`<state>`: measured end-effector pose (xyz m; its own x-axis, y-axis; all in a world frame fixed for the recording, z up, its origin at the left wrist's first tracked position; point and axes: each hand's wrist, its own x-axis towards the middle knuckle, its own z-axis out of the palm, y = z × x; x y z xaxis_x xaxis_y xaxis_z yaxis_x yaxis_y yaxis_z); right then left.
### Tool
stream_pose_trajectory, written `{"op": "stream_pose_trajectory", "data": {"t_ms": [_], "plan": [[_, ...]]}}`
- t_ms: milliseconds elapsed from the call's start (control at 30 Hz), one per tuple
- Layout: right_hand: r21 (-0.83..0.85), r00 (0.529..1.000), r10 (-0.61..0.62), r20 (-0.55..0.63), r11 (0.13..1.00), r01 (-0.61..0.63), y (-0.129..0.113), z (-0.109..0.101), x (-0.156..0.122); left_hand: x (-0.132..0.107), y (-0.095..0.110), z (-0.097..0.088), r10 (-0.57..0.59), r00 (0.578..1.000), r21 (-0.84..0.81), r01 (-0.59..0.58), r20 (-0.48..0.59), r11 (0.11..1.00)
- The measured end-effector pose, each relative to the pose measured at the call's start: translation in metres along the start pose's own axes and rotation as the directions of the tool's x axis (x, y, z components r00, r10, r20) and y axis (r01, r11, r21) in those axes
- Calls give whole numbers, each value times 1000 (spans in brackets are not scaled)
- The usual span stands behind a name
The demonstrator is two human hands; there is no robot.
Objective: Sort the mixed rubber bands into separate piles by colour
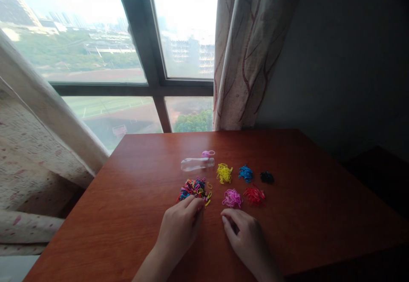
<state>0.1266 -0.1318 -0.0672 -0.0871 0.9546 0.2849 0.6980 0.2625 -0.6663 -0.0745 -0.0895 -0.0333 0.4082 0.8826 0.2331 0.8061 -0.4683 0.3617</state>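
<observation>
My left hand [182,222] is at the near edge of a pile of mixed-colour small rubber bands [193,187]. Its fingers are bent and drawn together, and whatever they pinch is hidden. A few yellow bands lie loose at the pile's right side, close to my fingertips. My right hand [244,235] is low over the table, just in front of a pile of pink rubber bands [232,197]. Its thumb and forefinger are curled close together, with nothing I can make out between them. Beside the pink pile lie red rubber bands [254,195].
Farther back are piles of yellow [224,173], blue [246,174] and black rubber bands [266,177]. A clear bottle [197,164] lies on its side, with a pink ring-topped cap [207,153] behind it. The wooden table [111,222] reaches the window and curtains [243,52].
</observation>
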Motion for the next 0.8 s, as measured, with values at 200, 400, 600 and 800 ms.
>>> {"op": "stream_pose_trajectory", "data": {"t_ms": [200,400,600,800], "plan": [[17,1000,7,-6,1000,-6,1,1,-1,69,18,-8,-9,993,93,-1,116,996],[29,1000,-10,-23,1000,11,3,3,0,122,28,7,-4,989,110,-12,145,994],[29,1000,-4,-23,1000,5,2,2,1,112,24,2,-20,991,77,10,136,997],[22,1000,9,0,1000,-9,0,0,1,72,1,-21,-70,996,30,68,62,997]]}}
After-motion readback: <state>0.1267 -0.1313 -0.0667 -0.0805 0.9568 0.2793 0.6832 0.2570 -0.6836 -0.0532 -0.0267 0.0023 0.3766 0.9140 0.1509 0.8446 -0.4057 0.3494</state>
